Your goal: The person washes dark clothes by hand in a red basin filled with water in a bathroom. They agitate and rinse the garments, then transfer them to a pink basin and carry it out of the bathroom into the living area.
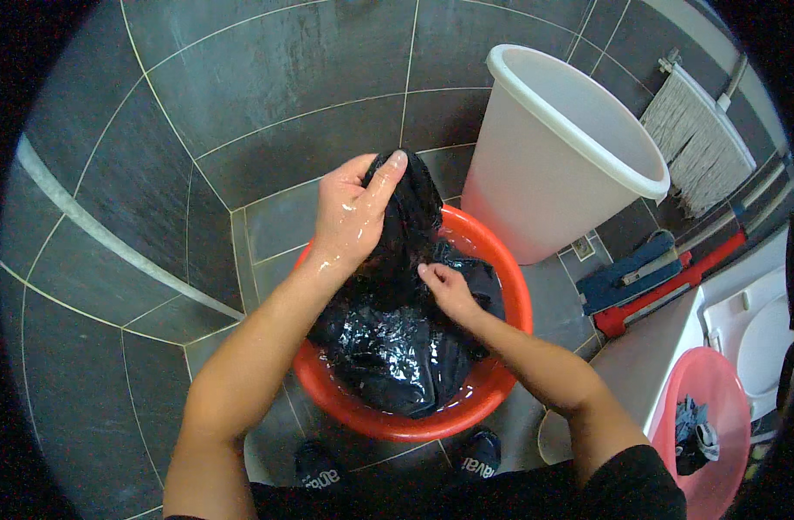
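Observation:
My left hand (356,208) grips a wet black garment (415,195) and lifts part of it above an orange-red basin (410,432). The thumb presses on the cloth near its raised top. My right hand (450,291) pinches a lower fold of the same cloth between thumb and fingers. Below both hands, more dark cloth (390,364) lies soaking in water within the basin, with light glinting off its wet surface. Where the held garment ends and the soaking cloth begins cannot be made out. My left hand and wrist are wet.
Behind the basin at right stands a tall white bin (533,162). A mop (692,136), a blue flat brush head (631,270) and a red squeegee (670,286) lean along the right. A pink basin (734,448) holding clothes stands beside a white appliance (670,338). Dark tiled walls (293,71) enclose the corner.

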The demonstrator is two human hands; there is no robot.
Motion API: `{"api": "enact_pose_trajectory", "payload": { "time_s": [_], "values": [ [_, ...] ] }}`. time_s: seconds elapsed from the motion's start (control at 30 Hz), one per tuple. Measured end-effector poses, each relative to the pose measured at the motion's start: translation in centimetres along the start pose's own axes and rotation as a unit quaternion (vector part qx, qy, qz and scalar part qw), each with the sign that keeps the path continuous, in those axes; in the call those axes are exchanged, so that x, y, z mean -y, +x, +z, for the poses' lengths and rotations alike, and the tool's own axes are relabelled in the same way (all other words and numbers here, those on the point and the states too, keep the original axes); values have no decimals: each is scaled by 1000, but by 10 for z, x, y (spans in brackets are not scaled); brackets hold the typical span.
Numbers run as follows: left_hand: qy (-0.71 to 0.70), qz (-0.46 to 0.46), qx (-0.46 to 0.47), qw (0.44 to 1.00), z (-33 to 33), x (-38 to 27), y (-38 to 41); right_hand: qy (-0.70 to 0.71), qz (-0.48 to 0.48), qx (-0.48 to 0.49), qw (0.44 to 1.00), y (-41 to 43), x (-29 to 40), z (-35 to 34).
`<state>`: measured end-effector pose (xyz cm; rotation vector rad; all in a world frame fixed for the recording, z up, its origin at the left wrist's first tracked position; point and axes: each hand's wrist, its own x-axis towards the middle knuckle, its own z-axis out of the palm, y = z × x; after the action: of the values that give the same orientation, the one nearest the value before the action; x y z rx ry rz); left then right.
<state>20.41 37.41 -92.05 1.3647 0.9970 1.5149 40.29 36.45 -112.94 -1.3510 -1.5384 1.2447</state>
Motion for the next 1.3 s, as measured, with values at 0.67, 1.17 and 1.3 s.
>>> {"api": "enact_pose_trajectory", "payload": {
  "time_s": [0.67,1.17,1.3],
  "values": [
    [573,-39,259,776,-41,201,-72,-374,-57,9,926,33,-21,8],
    [502,-148,504,687,-23,337,-58,-539,44,185,820,91,-135,35],
    [455,-321,315,768,-5,248,-47,-423,-159,45,891,70,-133,5]
  ]
}}
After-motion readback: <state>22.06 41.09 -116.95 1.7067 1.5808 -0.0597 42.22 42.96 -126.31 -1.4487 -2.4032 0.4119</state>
